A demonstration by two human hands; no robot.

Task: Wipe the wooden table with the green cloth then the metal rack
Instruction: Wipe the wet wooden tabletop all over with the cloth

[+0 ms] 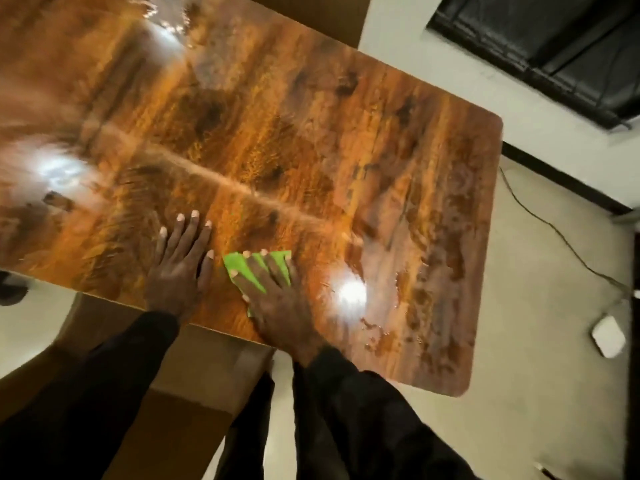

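Cloth [231,264] flat on desk [311,133] near front edge, long axis hidden. Right hand [277,299] pressing it, fingers [265,256] spread; left hand [180,268] flat beside, fingers apart.

The desk [311,133] is orange-brown with dark, streaky wood grain and white glare spots. The cloth [239,268] is bright green. The sleeves [346,410] are black, the floor [536,306] pale beige, the near box [194,358] brown.

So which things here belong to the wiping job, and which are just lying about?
Job: glossy brown wooden table, folded green cloth under the right hand, left hand flat beside it.
Lying about: brown cardboard box, small white floor device, thin cable.
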